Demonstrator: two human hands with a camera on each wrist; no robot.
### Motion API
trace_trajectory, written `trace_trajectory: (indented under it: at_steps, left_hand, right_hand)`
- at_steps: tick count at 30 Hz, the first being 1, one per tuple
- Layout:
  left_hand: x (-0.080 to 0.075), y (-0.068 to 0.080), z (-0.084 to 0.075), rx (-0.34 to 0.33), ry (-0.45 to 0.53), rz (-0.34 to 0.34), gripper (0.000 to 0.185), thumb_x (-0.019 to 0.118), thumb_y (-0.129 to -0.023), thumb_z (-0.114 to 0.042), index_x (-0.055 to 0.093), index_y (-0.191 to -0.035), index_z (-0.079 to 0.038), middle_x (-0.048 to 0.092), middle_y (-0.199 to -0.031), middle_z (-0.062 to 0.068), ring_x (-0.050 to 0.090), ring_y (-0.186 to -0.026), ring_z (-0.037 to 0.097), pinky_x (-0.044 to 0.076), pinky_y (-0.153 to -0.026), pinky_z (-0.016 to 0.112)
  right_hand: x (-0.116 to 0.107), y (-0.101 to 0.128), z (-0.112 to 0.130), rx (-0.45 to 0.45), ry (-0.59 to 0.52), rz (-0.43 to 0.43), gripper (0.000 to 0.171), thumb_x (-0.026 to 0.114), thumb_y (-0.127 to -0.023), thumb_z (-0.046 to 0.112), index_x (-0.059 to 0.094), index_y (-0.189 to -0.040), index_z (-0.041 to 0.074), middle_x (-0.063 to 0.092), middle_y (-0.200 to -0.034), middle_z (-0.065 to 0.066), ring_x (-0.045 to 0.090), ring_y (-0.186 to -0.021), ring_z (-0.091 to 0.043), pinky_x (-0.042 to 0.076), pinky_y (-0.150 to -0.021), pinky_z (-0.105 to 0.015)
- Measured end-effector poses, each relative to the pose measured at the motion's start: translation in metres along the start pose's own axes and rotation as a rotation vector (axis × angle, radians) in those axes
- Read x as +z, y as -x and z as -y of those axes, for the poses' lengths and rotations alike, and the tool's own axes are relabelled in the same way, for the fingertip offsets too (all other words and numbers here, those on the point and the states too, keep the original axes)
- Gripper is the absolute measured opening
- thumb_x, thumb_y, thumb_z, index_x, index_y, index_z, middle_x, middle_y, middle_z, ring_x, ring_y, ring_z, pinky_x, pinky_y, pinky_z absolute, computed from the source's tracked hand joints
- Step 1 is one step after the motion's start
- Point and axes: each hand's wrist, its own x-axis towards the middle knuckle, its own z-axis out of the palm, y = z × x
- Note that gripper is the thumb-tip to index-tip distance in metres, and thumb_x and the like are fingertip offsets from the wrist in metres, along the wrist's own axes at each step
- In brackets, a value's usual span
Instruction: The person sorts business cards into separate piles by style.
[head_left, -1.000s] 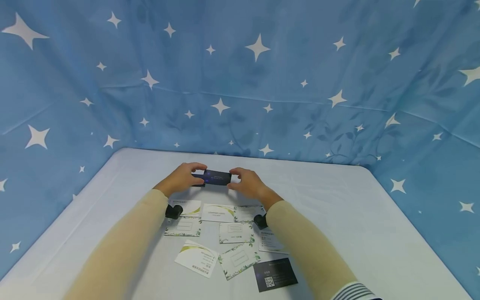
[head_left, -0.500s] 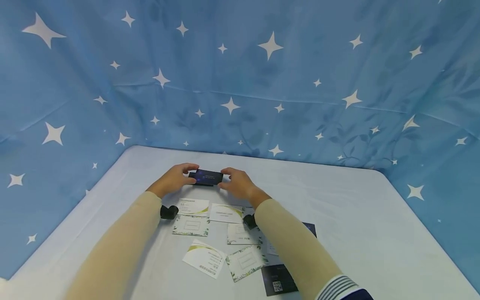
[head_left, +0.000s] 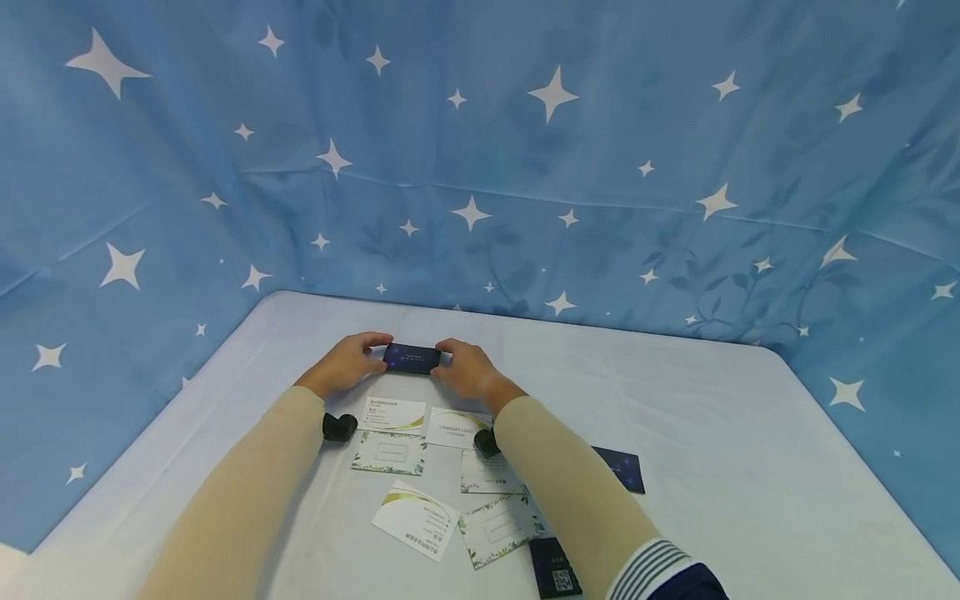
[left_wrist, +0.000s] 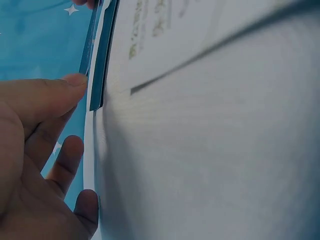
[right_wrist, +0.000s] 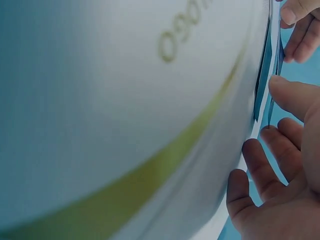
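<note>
Table: a white table (head_left: 712, 400) with rounded corners fills the lower half of the head view.
Walls: a blue cloth with white stars (head_left: 525, 150) hangs all around, from 9 o'clock over 12 to 3 o'clock.
Cards on the table: white business cards (head_left: 416, 518) lie flat in a loose bunch near the arms, some with green leaves on them. A second dark card (head_left: 621, 468) lies at 4 o'clock from the hands, and a black card with a square code (head_left: 557, 575) lies at 6 o'clock.
Hidden: the right arm in its tan sleeve (head_left: 562, 492) covers part of some cards. The black card is cut off at the bottom edge. The words on the cards are too small to read.
Wrist views: both are very close and blurry (mostly white card and thin dark edges).
Dark blue card: the dark blue card (head_left: 412, 358) sits low over the far part of the table, between both hands, past the white cards at 12 o'clock. I cannot tell if it touches the table.
Left hand: the left hand (head_left: 347, 363) pinches the card's left end with curled fingers and thumb.
Right hand: the right hand (head_left: 467, 368) pinches the right end the same way.
</note>
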Motion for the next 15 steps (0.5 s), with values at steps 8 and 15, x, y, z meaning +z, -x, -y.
trace_trajectory:
  at_steps: [8, 15]
  left_hand:
    - [0.0013, -0.0044, 0.0049, -0.013, 0.004, 0.007, 0.055, 0.064, -0.096, -0.009, 0.048, -0.148, -0.004, 0.044, -0.152, 0.017, 0.039, -0.137, 0.041, 0.028, -0.111, 0.054]
    - [0.0035, -0.0067, 0.0053, -0.045, 0.011, -0.004, 0.055, 0.065, -0.095, -0.010, 0.048, -0.147, -0.004, 0.043, -0.152, 0.017, 0.040, -0.136, 0.040, 0.029, -0.111, 0.053]
  right_hand:
    - [-0.0008, -0.0066, 0.0052, 0.048, 0.063, 0.023, 0.054, 0.068, -0.097, 0.024, 0.051, -0.147, 0.011, 0.050, -0.149, -0.007, 0.040, -0.141, -0.026, 0.031, -0.113, -0.040]
    - [-0.0007, -0.0093, 0.0069, 0.078, 0.085, 0.039, 0.054, 0.068, -0.097, 0.026, 0.052, -0.147, 0.012, 0.051, -0.148, -0.006, 0.040, -0.141, -0.025, 0.030, -0.113, -0.041]
